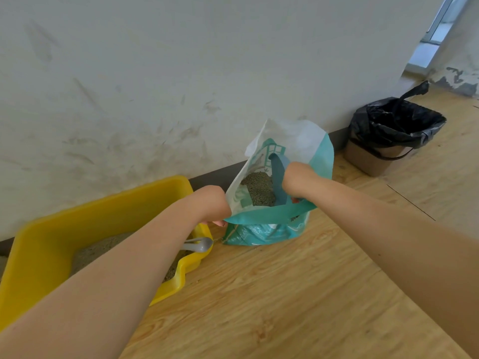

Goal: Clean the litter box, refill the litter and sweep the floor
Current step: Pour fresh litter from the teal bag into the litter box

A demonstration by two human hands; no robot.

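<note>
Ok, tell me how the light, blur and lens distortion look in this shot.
Head view: soft, even daylight and no harsh glare; the window at top right is brightest. Wide-angle bending curves the wall and floor edges. The forearms near the lens look oversized and slightly soft; the litter bag, yellow litter box and lined bin stay fairly sharp. Shadows are faint.

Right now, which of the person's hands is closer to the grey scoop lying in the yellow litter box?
Left. The left hand pinches the litter bag's near edge just above the grey scoop. The right hand is farther off, inside the bag's mouth, gripping a blue scoop.
</note>
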